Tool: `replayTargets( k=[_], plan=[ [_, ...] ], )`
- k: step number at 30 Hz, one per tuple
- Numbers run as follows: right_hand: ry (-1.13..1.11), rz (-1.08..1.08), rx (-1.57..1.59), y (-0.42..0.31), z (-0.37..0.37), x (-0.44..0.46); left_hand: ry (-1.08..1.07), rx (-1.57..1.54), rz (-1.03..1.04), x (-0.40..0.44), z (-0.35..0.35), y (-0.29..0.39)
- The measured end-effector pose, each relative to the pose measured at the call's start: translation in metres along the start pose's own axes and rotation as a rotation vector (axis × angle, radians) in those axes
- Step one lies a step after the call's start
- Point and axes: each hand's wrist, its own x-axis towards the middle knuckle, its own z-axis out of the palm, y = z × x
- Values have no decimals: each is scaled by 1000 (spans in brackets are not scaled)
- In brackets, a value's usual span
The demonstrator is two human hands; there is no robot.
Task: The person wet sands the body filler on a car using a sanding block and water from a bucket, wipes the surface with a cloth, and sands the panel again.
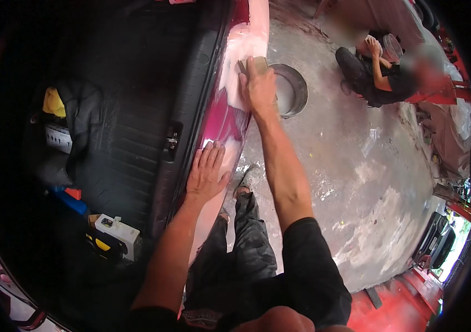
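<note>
My left hand lies flat with its fingers stretched out on the car's rear bumper, which is magenta with wet-looking pale pink patches. Further along the same edge, my right hand presses an olive-brown sanding block against the pale part of the bumper. My fingers hide much of that block. Just right of my right hand, a round metal bucket stands on the floor with cloudy whitish liquid in it.
To the left is the open, dark cargo area, holding a white-and-black box, a blue object and a yellow item. A seated person is at the upper right. My shoe rests on the stained concrete floor.
</note>
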Motion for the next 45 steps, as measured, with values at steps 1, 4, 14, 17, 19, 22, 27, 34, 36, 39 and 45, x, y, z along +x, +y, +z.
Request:
replayTargets(
  k=[1,4,14,17,19,22,27,34,36,39,45],
  plan=[
    [-41,17,23,-4,-4,-15,-10,1,-4,-3,-1,2],
    [1,-91,91,-17,-8,-101,10,-8,-6,4,-2,2],
    [-72,48,94,-28,-7,-30,33,-1,5,1,-2,2],
    [25,-130,113,-33,-6,-111,-4,-54,-23,3,1,2],
    [52,-206,80,-30,-7,-110,42,-37,-9,7,-1,2],
    [-78,-47,49,-18,0,-24,31,-19,3,2,-3,3],
    [-11,-2,101,-25,10,-30,30,-13,5,4,1,2],
    [-7,-103,-70,-20,9,-30,17,-2,-4,0,6,1],
    [-15,-23,-87,-18,21,11,23,-10,-3,0,7,0],
    [18,-24,11,-21,18,-24,42,-5,-4,0,8,0],
    [-25,-156,11,-3,-6,-77,14,2,1,1,5,0]
  ],
)
